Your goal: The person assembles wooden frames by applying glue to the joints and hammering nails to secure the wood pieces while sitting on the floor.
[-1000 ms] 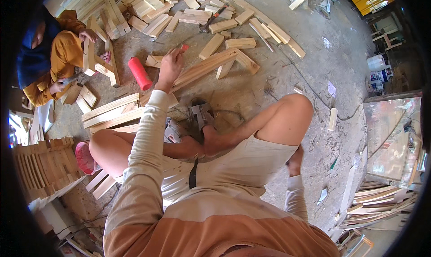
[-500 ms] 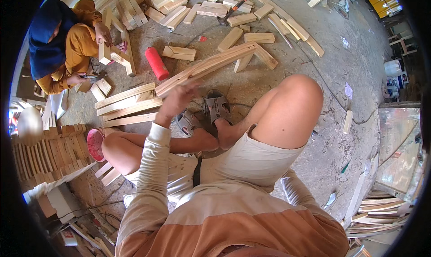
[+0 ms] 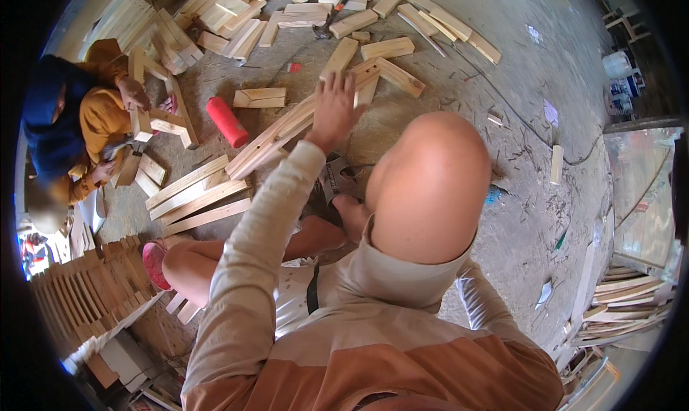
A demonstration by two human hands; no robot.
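Note:
My left hand (image 3: 334, 109) is stretched forward, fingers spread, lying flat on the upper end of a bundle of long wooden slats (image 3: 276, 134) on the concrete floor. It does not grip them. A red cylinder (image 3: 227, 122) lies just left of the slats. My right hand is hidden; only its pale sleeve (image 3: 484, 314) shows behind my raised right knee (image 3: 428, 185). A grey power tool (image 3: 334, 178) rests on the floor between my legs.
Another person in an orange top (image 3: 100, 117) crouches at the left, holding wooden pieces. Short wood blocks (image 3: 387, 48) lie scattered ahead, more slats (image 3: 197, 195) at my left, stacked frames (image 3: 86, 296) lower left, boards (image 3: 631, 296) at the right.
My left hand, pulled back toward my knee half a second ago, has reached forward again and now lies on the long slats. My view has moved closer to the floor.

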